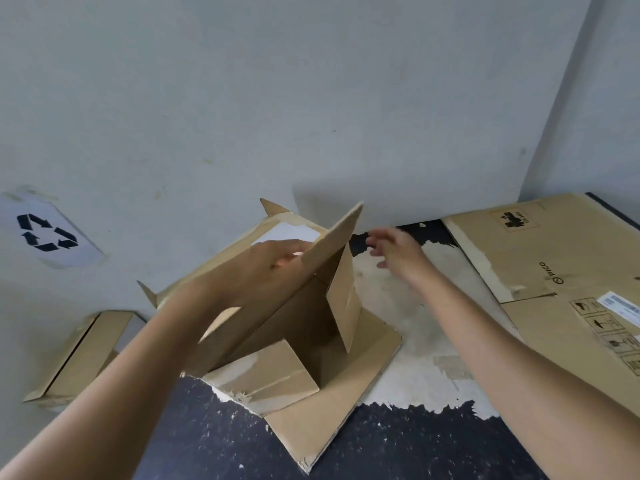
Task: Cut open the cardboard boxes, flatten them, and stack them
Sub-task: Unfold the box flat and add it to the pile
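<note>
A brown cardboard box [294, 327], cut open with its flaps spread, stands half upright in the middle of the floor. My left hand [270, 268] grips its raised top panel near the upper edge, fingers curled over the far side. My right hand [394, 251] hovers just right of that panel with its fingers spread and holds nothing. Under the box lies a flattened cardboard sheet [332, 410], with more flat cardboard [221, 265] behind it against the wall.
A large flattened box [554, 278] with printed labels lies at the right. A small folded cardboard piece [83, 355] leans by the wall at the left. A recycling sign [48, 233] is taped on the grey wall. The floor is dark with worn pale patches.
</note>
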